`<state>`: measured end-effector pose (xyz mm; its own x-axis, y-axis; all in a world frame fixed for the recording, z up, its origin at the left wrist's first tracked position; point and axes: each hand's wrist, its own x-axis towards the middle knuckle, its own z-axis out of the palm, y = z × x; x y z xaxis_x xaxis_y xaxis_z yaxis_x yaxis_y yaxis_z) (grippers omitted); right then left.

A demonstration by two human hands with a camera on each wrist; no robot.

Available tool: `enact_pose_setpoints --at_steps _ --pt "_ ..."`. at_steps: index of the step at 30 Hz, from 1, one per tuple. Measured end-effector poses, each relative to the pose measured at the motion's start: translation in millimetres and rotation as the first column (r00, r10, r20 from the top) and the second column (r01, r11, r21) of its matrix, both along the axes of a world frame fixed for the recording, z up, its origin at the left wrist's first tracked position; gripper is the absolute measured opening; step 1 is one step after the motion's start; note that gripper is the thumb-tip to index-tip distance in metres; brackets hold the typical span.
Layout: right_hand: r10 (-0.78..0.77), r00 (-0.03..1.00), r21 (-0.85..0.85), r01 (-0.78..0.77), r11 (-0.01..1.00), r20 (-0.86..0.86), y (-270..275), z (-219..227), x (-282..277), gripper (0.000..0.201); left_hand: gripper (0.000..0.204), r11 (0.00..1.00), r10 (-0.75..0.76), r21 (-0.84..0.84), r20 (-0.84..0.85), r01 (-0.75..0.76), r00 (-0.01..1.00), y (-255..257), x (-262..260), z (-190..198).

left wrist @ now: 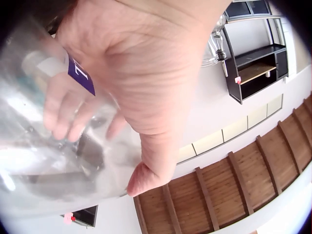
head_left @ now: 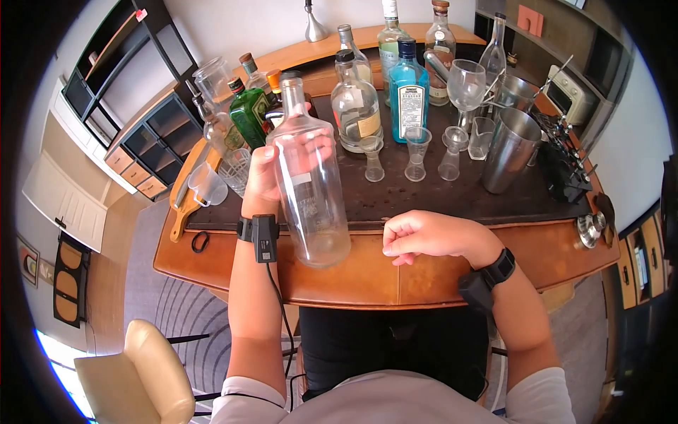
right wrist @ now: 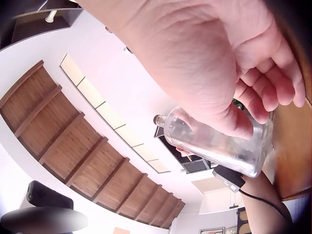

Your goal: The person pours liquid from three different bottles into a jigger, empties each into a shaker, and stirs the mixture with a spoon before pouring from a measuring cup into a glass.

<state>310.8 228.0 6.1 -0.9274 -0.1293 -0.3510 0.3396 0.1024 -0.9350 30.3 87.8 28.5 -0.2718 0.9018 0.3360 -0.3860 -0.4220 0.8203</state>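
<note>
My left hand (head_left: pixel 262 177) grips a large clear glass bottle (head_left: pixel 316 219) round its upper body, thumb on the near side and fingers behind the glass. The bottle stands slightly tilted over the front edge of the table, its dark stopper (head_left: pixel 290 75) at the top. Through the glass in the left wrist view, the curled fingers (left wrist: pixel 63 109) show beside a purple-and-white label (left wrist: pixel 81 76). To the right of the bottle, my right hand (head_left: pixel 441 234) hovers over the leather table edge with loosely curled fingers and holds nothing. The right wrist view shows its fingers (right wrist: pixel 263 95) relaxed.
Behind the hands stand a blue bottle (head_left: pixel 409 99), a green bottle (head_left: pixel 248 113) and several clear ones. Jiggers (head_left: pixel 373 159), a metal shaker tin (head_left: pixel 510 152) and a stemmed glass (head_left: pixel 467 81) are at the right. A wooden board (head_left: pixel 185 201) lies left, near a black band (head_left: pixel 200 242).
</note>
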Motion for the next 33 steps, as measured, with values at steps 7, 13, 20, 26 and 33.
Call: enact_pose_setpoints --at_steps 7,13,20,26,33 --pt "-0.052 0.996 0.112 0.044 0.993 0.074 9.0 -3.6 0.5 0.022 0.125 0.997 -0.015 0.072 -0.018 0.016 1.0 -1.4 8.6 1.5" --pt "-0.229 0.973 0.152 0.225 0.962 0.004 7.7 -7.6 -2.5 0.023 0.139 0.987 -0.065 0.141 -0.079 0.075 0.995 -4.4 -6.0 -6.2" --pt "-0.204 0.979 0.19 0.199 0.961 0.006 3.8 -3.9 -4.5 0.021 0.129 0.997 -0.031 0.072 -0.038 0.034 0.999 -5.9 -1.2 -1.7" --pt "-0.223 0.975 0.208 0.219 0.953 -0.002 -0.6 1.9 -4.5 0.019 0.12 0.995 -0.06 0.083 0.029 0.057 0.998 -2.0 -5.7 -6.9" --pt "-0.214 0.977 0.191 0.211 0.959 -0.006 0.9 -1.4 -5.0 0.018 0.119 0.992 -0.078 0.102 0.032 0.075 0.996 -1.6 -7.2 -8.3"
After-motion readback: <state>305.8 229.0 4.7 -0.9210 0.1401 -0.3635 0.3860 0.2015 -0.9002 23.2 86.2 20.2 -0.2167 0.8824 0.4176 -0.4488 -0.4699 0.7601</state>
